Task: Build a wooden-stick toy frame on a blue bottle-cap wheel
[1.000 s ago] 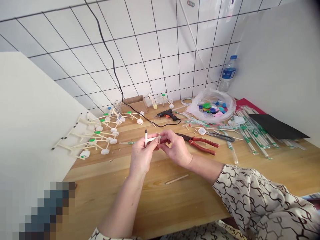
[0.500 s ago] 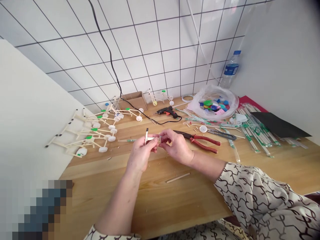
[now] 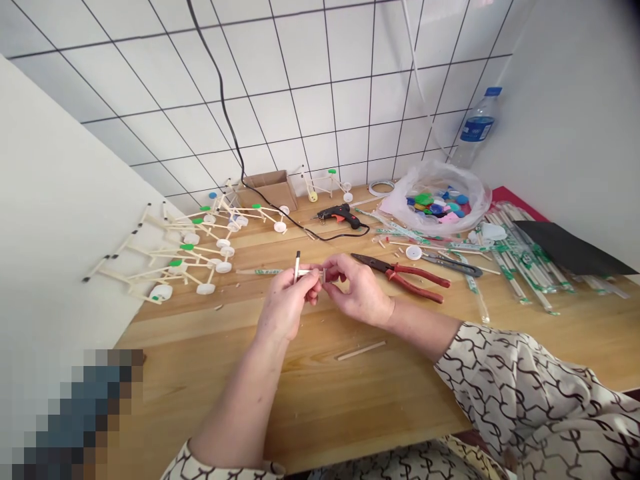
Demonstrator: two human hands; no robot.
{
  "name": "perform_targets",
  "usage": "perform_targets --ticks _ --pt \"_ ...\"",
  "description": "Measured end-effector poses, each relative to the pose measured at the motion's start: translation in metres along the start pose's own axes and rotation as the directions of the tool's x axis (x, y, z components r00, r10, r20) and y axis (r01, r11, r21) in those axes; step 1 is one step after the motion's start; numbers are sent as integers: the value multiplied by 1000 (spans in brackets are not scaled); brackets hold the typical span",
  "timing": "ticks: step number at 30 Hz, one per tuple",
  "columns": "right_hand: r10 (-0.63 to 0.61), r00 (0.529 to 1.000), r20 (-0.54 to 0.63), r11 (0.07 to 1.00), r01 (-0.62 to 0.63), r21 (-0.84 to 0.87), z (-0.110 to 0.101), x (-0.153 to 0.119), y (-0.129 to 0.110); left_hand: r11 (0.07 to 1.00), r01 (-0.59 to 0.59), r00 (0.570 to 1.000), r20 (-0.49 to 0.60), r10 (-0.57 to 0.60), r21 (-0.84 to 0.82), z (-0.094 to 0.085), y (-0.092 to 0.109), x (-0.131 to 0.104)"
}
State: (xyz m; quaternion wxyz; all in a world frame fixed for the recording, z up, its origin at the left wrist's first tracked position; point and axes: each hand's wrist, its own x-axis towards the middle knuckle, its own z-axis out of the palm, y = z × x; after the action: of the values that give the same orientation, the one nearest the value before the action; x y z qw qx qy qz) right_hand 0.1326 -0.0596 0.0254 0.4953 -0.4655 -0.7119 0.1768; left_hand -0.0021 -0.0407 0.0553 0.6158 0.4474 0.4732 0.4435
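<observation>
Above the middle of the wooden table (image 3: 300, 413), my left hand (image 3: 285, 303) pinches a small pale stick piece (image 3: 297, 267), whose upright part has a black tip. My right hand (image 3: 357, 293) is close beside it, thumb and fingers closed on the right end of the same piece, where a short upright bit shows between the hands. The fingers hide most of the joint. Pliers with red handles (image 3: 417, 277) lie just behind my right hand. A loose stick (image 3: 361, 351) rests on the table in front of it.
Several stick models with white wheels (image 3: 205, 288) stand at the left. Behind are a cardboard box (image 3: 270, 190), a black glue gun (image 3: 340, 215) and its cord. A bag of coloured caps (image 3: 435, 200), wrapped sticks (image 3: 520, 260), a cutter (image 3: 453, 265) and a bottle (image 3: 477, 127) are at the right.
The view has shifted slightly, so the table items appear a little higher and most sit further right. Both hands still hold the stick piece, with little change in their grip.
</observation>
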Motion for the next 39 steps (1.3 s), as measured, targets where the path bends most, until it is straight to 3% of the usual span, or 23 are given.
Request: perform_targets --ticks 11,23,30,35,39 --pt "43 999 33 999 -42 -34 0 2 9 998 23 999 34 -25 61 -3 -5 3" --pt "45 993 107 999 -42 -31 -8 5 6 985 -56 995 97 41 161 -7 0 4" --pt "-34 989 142 984 57 -166 -12 8 10 981 -54 992 125 31 189 -6 1 2" --pt "-156 977 142 917 197 -346 -16 11 12 981 -51 987 159 20 189 -7 3 2" --pt "-236 965 115 910 261 -322 -18 14 17 977 -57 983 184 19 203 -9 4 3"
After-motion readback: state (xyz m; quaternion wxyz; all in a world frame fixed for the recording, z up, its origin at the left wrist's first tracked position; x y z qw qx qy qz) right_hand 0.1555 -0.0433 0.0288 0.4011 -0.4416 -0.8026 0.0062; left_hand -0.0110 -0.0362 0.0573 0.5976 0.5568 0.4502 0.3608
